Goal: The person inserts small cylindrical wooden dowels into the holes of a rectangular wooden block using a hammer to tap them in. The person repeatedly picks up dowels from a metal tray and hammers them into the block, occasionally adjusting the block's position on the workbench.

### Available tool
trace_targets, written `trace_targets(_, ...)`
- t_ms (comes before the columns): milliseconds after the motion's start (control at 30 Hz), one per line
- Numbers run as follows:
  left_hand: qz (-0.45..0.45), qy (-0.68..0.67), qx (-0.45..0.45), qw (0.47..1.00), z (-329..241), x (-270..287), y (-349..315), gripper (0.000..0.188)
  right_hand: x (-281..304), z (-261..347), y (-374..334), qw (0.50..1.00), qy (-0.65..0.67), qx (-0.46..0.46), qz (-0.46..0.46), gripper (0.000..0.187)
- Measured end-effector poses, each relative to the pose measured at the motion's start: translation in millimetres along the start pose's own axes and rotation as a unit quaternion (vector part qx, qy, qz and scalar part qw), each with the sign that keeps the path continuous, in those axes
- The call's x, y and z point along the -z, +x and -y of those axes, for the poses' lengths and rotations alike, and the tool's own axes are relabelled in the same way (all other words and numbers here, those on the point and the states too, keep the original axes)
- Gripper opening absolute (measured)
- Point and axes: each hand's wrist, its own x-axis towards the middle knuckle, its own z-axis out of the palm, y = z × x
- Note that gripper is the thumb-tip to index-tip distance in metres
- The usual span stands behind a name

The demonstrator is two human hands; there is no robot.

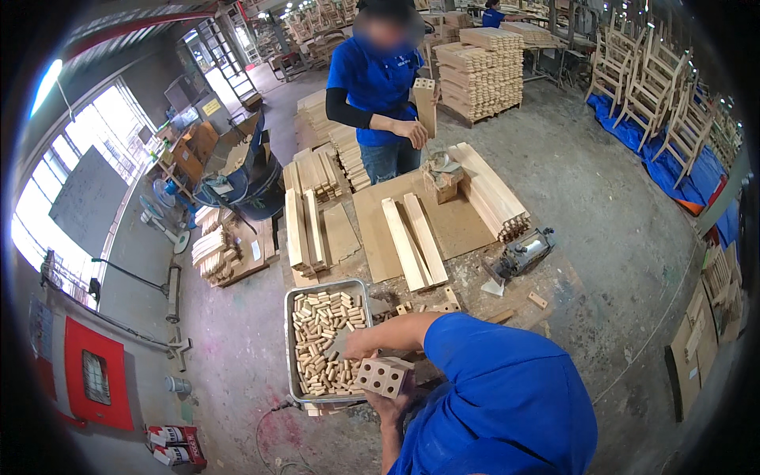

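Note:
My left hand [388, 408] is wrapped round a bundle of wooden pieces [384, 377], whose end faces show several round drilled holes. Just above it, my right hand [362, 345] reaches over the edge of a metal tray [288, 348] filled with short wooden dowels [317, 321]. The fingers of that hand are drawn together, low over the dowels; whatever they hold is too small to make out. Beside its fingertips is a flat grey patch [336, 346], which may be bare tray bottom. My blue sleeve [507, 372] fills the lower right.
Across the worktable [467, 273], a co-worker [380, 87] holds a drilled wooden piece [425, 103] and works over a small container [443, 170]. Long wooden pieces [416, 237] lie between us. A dark metal tool [522, 252] sits at the table's right; stacked chairs [641, 79] stand farther off.

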Motion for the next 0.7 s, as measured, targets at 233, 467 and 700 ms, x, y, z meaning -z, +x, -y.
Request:
trace_targets(233,-0.01,0.049,0.025,0.998,18.7,7.0,-11.5,0.09,-8.9,13.6,11.1,0.999,0.036,0.04,-0.01,0.028)
trace_targets(467,-0.024,0.055,0.002,0.998,20.9,-9.4,-4.3,0.085,-5.3,0.2,-1.1,0.97,0.199,-0.057,-0.124,0.025)
trace_targets(700,-0.054,0.04,0.003,0.998,6.4,-13.9,-7.0,0.085,27.6,8.1,-11.9,0.518,0.82,-0.18,-0.163,0.022)
